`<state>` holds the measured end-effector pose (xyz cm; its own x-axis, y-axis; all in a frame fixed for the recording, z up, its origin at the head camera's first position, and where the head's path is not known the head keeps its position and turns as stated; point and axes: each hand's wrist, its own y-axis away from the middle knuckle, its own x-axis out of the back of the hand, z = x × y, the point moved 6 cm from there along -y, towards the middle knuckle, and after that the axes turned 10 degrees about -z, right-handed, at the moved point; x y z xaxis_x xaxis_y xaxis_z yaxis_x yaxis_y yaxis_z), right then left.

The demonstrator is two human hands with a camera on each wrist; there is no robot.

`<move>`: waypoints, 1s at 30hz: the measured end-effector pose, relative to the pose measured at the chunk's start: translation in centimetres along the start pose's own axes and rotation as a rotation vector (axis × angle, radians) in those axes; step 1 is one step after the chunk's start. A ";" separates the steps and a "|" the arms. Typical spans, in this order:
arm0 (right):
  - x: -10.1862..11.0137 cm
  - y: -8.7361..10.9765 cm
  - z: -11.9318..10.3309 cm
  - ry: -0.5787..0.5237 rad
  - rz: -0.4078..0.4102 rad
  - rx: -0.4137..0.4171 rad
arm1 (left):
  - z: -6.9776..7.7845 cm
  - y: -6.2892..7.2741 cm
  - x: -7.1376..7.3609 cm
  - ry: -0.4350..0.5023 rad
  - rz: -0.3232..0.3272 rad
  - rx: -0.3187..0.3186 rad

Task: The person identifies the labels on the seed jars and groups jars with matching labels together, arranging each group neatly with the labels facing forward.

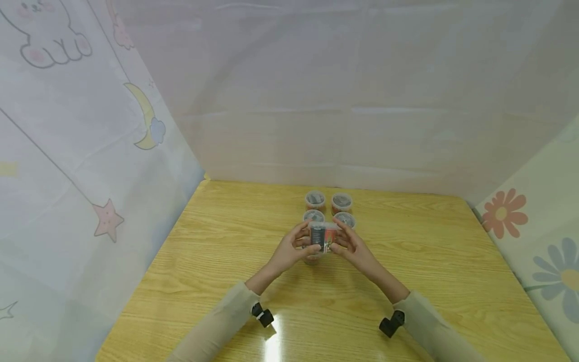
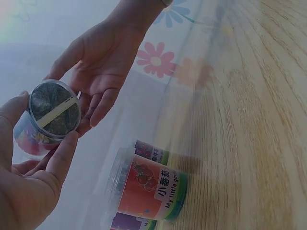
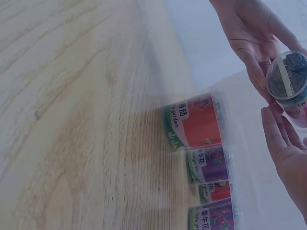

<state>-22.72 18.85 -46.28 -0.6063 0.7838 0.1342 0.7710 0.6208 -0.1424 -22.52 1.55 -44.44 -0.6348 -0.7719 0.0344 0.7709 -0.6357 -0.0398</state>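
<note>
In the head view, my left hand (image 1: pixel 291 250) and right hand (image 1: pixel 356 250) hold a small clear-lidded tub (image 1: pixel 322 238) between them above the table, thumbs on the near side. Its label is part dark, part red. The left wrist view shows the tub tilted, dark contents and a pale strip visible through its round clear end. A red-labelled tub (image 2: pixel 148 187) with tomato pictures stands upright just below the hands. More tubs stand behind it, among them a purple-labelled tub (image 3: pixel 209 164) in the right wrist view.
On the wood-grain table (image 1: pixel 429 251), lidded tubs such as the back-left tub (image 1: pixel 315 199) and the back-right tub (image 1: pixel 341 202) stand in two columns. A pale cloth wall (image 1: pixel 339 100) rises behind the table; printed cloth walls flank it.
</note>
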 end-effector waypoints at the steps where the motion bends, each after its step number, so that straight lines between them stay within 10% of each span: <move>1: 0.1 0.0 0.1 -0.012 -0.001 -0.005 | 0.2 0.1 -0.1 0.002 -0.003 -0.002; 20: 0.3 0.2 0.5 -0.043 0.044 -0.018 | 0.5 0.4 -0.1 -0.118 0.019 -0.027; 30: 0.0 0.2 0.5 -0.013 0.110 -0.058 | -2.2 -0.4 0.2 -0.231 0.093 -0.033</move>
<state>-22.71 18.96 -46.83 -0.5200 0.8473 0.1077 0.8425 0.5296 -0.0989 -23.06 1.65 -46.63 -0.5296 -0.8085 0.2567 0.8206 -0.5650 -0.0862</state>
